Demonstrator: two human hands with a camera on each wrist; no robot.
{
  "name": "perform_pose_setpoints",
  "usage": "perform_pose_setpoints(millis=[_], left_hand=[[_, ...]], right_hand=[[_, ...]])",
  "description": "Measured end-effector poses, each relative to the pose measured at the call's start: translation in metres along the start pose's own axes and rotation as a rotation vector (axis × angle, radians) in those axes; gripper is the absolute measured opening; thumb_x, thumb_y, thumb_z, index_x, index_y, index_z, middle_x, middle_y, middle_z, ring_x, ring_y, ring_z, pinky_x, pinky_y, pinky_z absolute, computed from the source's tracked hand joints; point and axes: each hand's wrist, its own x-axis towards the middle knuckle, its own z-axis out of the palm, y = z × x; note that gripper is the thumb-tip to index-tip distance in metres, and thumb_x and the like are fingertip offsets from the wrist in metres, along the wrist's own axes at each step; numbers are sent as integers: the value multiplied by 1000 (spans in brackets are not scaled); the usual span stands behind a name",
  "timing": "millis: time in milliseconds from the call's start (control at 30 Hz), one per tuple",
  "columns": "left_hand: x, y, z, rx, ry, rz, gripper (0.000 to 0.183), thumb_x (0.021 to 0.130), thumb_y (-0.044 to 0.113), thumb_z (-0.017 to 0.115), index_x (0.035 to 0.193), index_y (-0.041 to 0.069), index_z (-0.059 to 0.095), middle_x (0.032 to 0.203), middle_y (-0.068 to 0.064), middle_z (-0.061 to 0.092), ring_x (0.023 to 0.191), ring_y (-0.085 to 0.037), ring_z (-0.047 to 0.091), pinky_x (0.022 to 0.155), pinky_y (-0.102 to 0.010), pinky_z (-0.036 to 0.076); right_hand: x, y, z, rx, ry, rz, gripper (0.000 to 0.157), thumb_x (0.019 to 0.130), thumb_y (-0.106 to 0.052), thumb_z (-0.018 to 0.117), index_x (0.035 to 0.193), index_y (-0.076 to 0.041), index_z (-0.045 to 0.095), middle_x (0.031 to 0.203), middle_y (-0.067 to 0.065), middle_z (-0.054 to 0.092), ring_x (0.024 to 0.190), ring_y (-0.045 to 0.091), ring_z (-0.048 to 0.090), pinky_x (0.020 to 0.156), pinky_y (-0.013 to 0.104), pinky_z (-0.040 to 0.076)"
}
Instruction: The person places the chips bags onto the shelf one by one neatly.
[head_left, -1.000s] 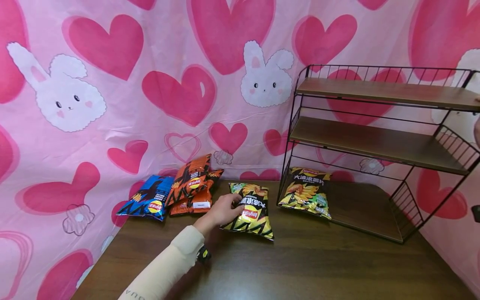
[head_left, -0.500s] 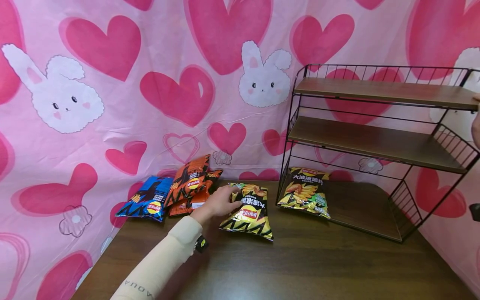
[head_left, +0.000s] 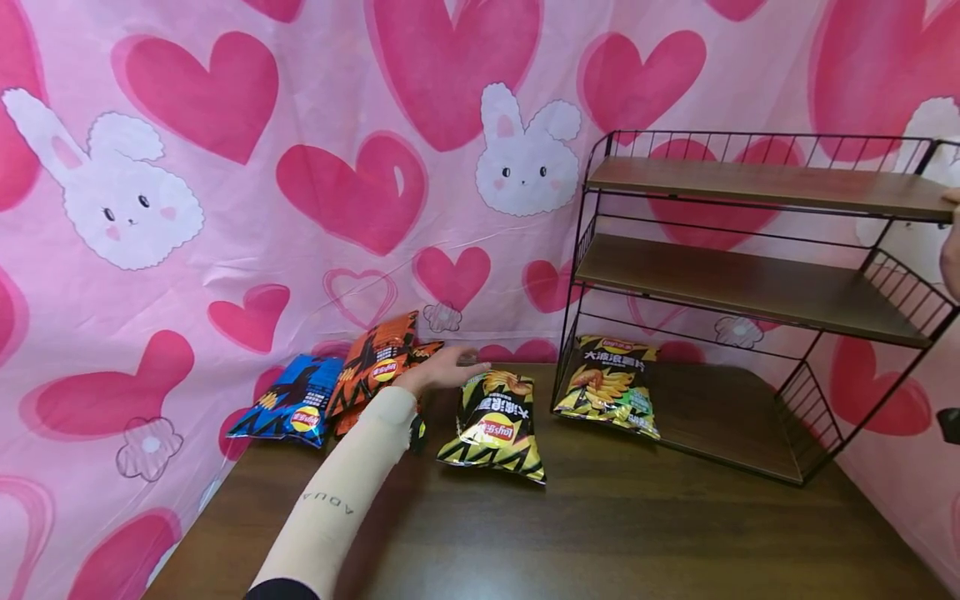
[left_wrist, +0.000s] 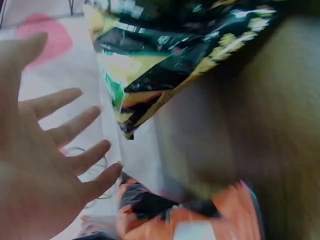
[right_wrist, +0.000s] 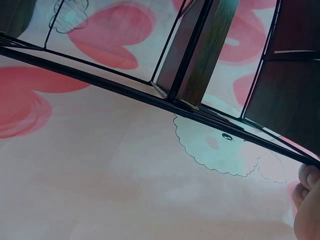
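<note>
My left hand (head_left: 442, 369) hovers at the far end of a black-and-yellow chip bag (head_left: 497, 429) lying on the table. In the left wrist view the fingers of that hand are spread, apart from the bag, and hold nothing. Just left of it, partly covered by the forearm, lie orange chip bags (head_left: 381, 354), one on another. My right hand (head_left: 952, 258), cut off by the frame edge, grips the top right corner of a black wire rack (head_left: 697, 287) with brown boards. The right wrist view shows its curled fingertips (right_wrist: 310, 176) against the rack's frame.
A second black-and-yellow chip bag (head_left: 611, 385) leans at the left of the rack's bottom board (head_left: 723, 425). At the far left lies a blue chip bag (head_left: 291, 402). Behind the brown table (head_left: 585, 533) hangs a pink cloth (head_left: 247, 208) with hearts and rabbits.
My left hand has come off the middle of the black-and-yellow chip bag and moved back to its far end. The bag has stayed in place, and my right hand remains at the rack.
</note>
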Motion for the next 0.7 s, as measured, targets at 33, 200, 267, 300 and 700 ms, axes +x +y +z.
perform_pose_setpoints(millis=[33,200,267,300,700], left_hand=[[4,-2,0,-31,-17,-31,67,105,48,52,154,3,42,155,-20,45,143,-37,43,114,-54,37],[15,-15,4,-116,-125,-218,83,102,63,45,159,6,33,163,-17,34,150,-38,31,119,-56,29],[17,-20,7,-143,-178,-274,88,99,68,45,162,8,27,165,-15,29,152,-37,26,120,-57,25],[17,-21,7,-145,-196,-285,89,99,69,45,162,9,27,165,-15,30,151,-39,28,119,-58,27],[23,-23,7,-359,-260,-403,100,88,54,76,161,5,27,160,-20,35,124,-44,57,79,-46,60]], right_hand=[[-1,-5,0,9,17,-1,43,112,-13,27,138,10,53,116,25,58,87,-22,20,69,9,16],[-5,-42,-12,98,-59,38,40,108,-3,25,133,21,47,126,-20,58,96,-25,22,79,4,16],[-7,-53,-16,149,-87,28,38,106,4,24,131,25,43,124,-36,48,94,-26,23,76,2,17],[-8,-56,-16,155,-72,12,37,106,4,25,129,26,43,122,-36,49,94,-26,23,76,2,17],[-5,-56,-13,47,-21,86,45,109,-9,24,136,15,50,127,24,58,105,11,47,85,7,14]])
